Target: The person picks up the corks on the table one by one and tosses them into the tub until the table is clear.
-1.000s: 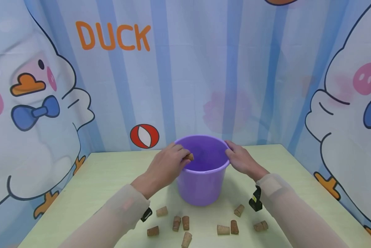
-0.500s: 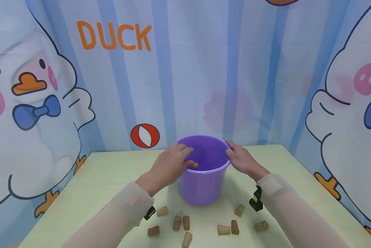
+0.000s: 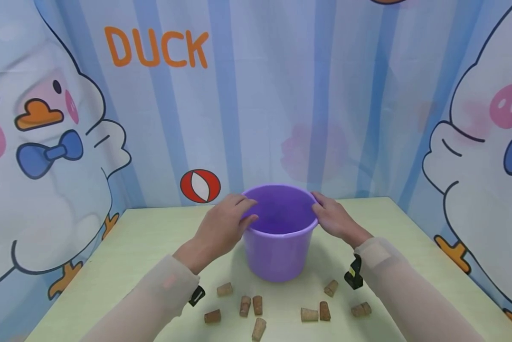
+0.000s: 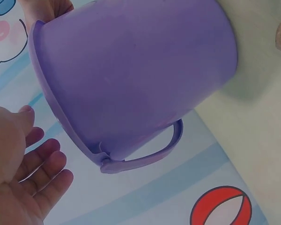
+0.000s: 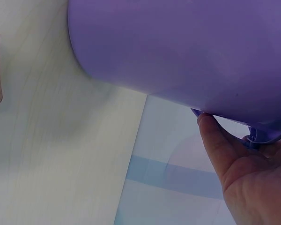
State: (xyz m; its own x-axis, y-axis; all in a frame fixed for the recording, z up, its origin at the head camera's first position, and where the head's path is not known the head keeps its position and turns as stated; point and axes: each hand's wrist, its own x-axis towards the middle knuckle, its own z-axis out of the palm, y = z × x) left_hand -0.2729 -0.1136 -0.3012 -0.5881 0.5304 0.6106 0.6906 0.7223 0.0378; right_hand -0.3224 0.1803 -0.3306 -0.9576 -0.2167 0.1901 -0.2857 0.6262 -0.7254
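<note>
A purple plastic bucket (image 3: 278, 256) stands upright on the table, its mouth tilted toward me in the head view. My right hand (image 3: 335, 217) grips its right rim, with the fingers by the handle mount in the right wrist view. At the left rim my left hand (image 3: 223, 223) is held with relaxed, parted fingers and nothing between them. The left wrist view shows that hand's fingers (image 4: 49, 166) apart from the bucket wall and its hanging handle (image 4: 150, 159). The bucket's floor is hidden.
Several wine corks lie in front of the bucket, among them a pale cork (image 3: 224, 289), a dark cork (image 3: 212, 316) and a cork on the right (image 3: 361, 309). A duck-printed curtain (image 3: 269, 95) hangs behind the pale table (image 3: 153, 247).
My left hand has let go of a cork over the bucket's mouth and drawn back left to the rim. The right hand stays on the rim, and the corks on the table have not moved.
</note>
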